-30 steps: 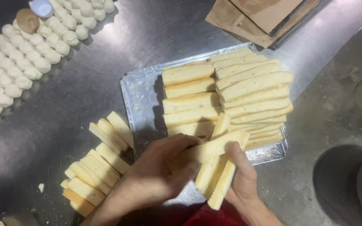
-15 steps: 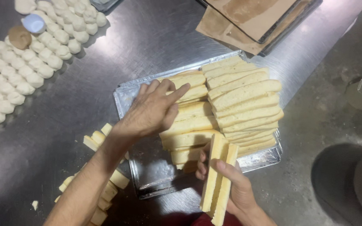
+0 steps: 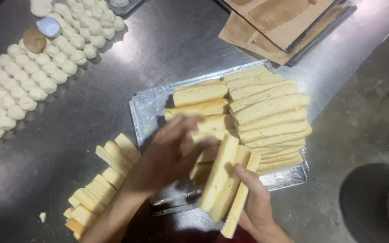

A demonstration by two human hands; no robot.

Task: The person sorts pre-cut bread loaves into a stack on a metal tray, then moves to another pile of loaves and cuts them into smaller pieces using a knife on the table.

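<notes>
With your right hand [image 3: 257, 211] gripping three bread slices [image 3: 225, 184] at the near edge of the foil tray [image 3: 147, 112], your left hand's [image 3: 167, 157] curled fingers reach in; seat them beside the tray's rows.

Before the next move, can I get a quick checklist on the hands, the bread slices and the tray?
1. Right hand grips held slices: ok.
2. Left hand contact with tray slices: cannot tell, blurred.
3. Slices in foil tray lie in tidy rows: ok.
4. Bare tray space at its left end: ok.
5. Cut pieces on table, clear of tray: ok.
</notes>
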